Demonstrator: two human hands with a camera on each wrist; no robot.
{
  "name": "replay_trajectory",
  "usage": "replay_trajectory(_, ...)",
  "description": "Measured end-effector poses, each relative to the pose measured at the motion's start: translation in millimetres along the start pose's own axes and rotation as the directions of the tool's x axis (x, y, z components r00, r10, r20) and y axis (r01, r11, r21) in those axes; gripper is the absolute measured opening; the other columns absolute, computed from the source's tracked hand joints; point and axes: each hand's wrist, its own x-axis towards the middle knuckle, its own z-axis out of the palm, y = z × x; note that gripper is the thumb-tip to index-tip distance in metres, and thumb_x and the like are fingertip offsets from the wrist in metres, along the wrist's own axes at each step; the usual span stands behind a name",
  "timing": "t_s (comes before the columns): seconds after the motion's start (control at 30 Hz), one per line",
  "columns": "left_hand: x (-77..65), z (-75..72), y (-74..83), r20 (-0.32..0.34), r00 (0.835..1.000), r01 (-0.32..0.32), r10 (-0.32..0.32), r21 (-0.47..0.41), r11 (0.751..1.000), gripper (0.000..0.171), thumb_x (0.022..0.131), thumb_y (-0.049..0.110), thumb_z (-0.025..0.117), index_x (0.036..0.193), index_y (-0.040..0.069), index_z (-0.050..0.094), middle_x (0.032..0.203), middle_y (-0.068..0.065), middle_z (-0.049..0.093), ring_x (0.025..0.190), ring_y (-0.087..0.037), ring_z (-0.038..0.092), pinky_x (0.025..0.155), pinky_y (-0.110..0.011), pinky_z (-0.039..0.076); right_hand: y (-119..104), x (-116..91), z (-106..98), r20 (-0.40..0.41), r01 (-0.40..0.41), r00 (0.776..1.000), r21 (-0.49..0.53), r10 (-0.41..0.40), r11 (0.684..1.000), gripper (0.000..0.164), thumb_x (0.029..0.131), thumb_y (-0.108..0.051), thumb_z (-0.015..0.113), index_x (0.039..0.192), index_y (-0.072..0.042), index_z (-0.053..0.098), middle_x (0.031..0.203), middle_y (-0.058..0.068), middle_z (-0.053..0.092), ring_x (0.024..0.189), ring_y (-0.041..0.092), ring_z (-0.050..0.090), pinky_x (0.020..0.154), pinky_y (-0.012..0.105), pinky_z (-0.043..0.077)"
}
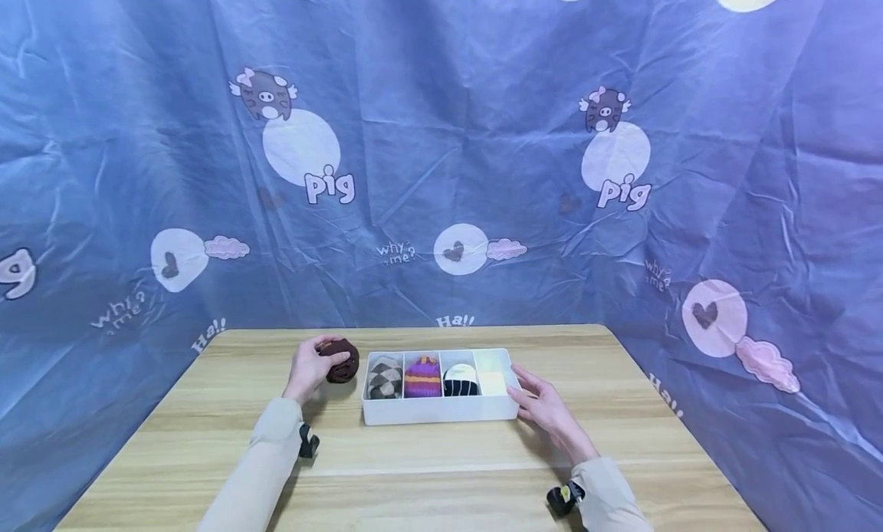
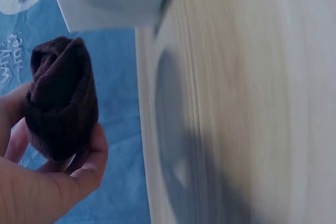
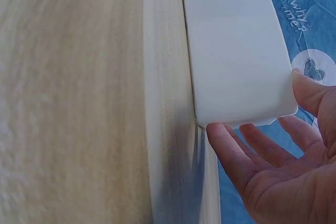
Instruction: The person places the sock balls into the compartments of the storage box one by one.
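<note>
My left hand [image 1: 308, 369] grips a dark brown rolled sock [image 1: 340, 361], just left of a white divided box [image 1: 434, 412]. In the left wrist view the rolled sock [image 2: 60, 98] shows its folded, ribbed layers between thumb and fingers. At the box's right end, my right hand [image 1: 548, 409] rests its extended fingers against the end wall, with the thumb at the rim. From left, three compartments hold a grey-and-brown patterned sock roll [image 1: 385, 380], a purple-and-orange striped one [image 1: 422, 377] and a black-and-white one [image 1: 461, 381]. The rightmost compartment shows only its white floor.
The box stands toward the far side of a light wood table [image 1: 441, 471]. Blue printed cloth [image 1: 428, 156] hangs behind the table and along both sides. Each wrist carries a small black camera.
</note>
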Motion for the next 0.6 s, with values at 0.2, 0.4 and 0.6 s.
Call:
replay_trajectory(0.2, -2.8, 7.9, 9.3, -0.060, 0.998, 0.013, -0.018, -0.091, 0.996, 0.041, 0.078, 0.012, 0.082, 0.116, 0.007, 0.070, 0.113, -0.019, 0.071, 0.104, -0.026, 0.063, 0.086, -0.027, 0.047, -1.2, 0.4, 2.0, 0.003, 0.009, 1.000, 0.008, -0.009, 1.000, 0.060, 0.096, -0.014, 0.061, 0.151, -0.009, 0.037, 0.149, 0.031, 0.038, 0.117, 0.036, 0.060, 0.094, 0.042, 0.053)
replay_trajectory(0.4, -5.4, 17.6, 23.4, -0.067, 0.998, 0.009, -0.020, -0.158, 0.987, 0.040, 0.079, 0.013, 0.081, 0.117, 0.009, 0.069, 0.113, -0.019, 0.068, 0.105, -0.026, 0.061, 0.088, -0.029, 0.046, -0.9, 0.5, 1.2, 0.003, 0.003, 1.000, 0.002, -0.003, 1.000, 0.060, 0.096, -0.015, 0.061, 0.151, -0.011, 0.037, 0.151, 0.030, 0.035, 0.120, 0.038, 0.058, 0.095, 0.043, 0.052)
replay_trajectory(0.6, -10.6, 32.7, 35.6, -0.029, 0.999, 0.014, -0.020, -0.186, 0.982, 0.039, 0.080, 0.015, 0.081, 0.117, 0.011, 0.069, 0.115, -0.017, 0.068, 0.107, -0.026, 0.060, 0.091, -0.031, 0.046, -1.5, -0.4, -0.2, -0.005, -0.002, 1.000, -0.022, 0.002, 1.000, 0.060, 0.096, -0.018, 0.061, 0.151, -0.012, 0.037, 0.150, 0.029, 0.036, 0.122, 0.039, 0.057, 0.096, 0.045, 0.051)
